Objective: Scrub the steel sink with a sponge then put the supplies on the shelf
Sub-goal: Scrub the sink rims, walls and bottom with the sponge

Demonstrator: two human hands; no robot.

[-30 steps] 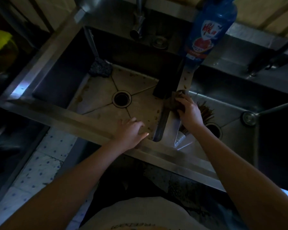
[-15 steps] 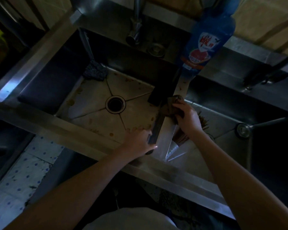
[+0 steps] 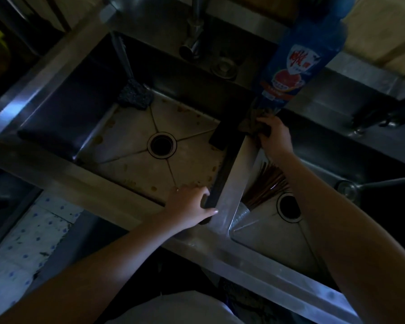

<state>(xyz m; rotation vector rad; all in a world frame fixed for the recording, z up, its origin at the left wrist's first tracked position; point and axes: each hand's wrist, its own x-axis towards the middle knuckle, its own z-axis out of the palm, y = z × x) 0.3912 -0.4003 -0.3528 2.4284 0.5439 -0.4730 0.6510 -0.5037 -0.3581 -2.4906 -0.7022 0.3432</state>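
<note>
A double steel sink fills the view, its left basin stained with brown spots. My right hand grips a dark brownish sponge and presses it on the far end of the divider between the basins, just below a blue dish soap bottle that stands on the back ledge. My left hand rests on the front rim at the near end of the divider, fingers spread over the basin edge.
A dark scrubber on a steel handle leans in the left basin's far corner. The tap hangs over the back. Several chopsticks and a clear cup lie in the right basin. Patterned tiles sit lower left.
My right hand has slid the sponge along the divider away from me, up to the soap bottle's base. My left hand shifted slightly right along the front rim.
</note>
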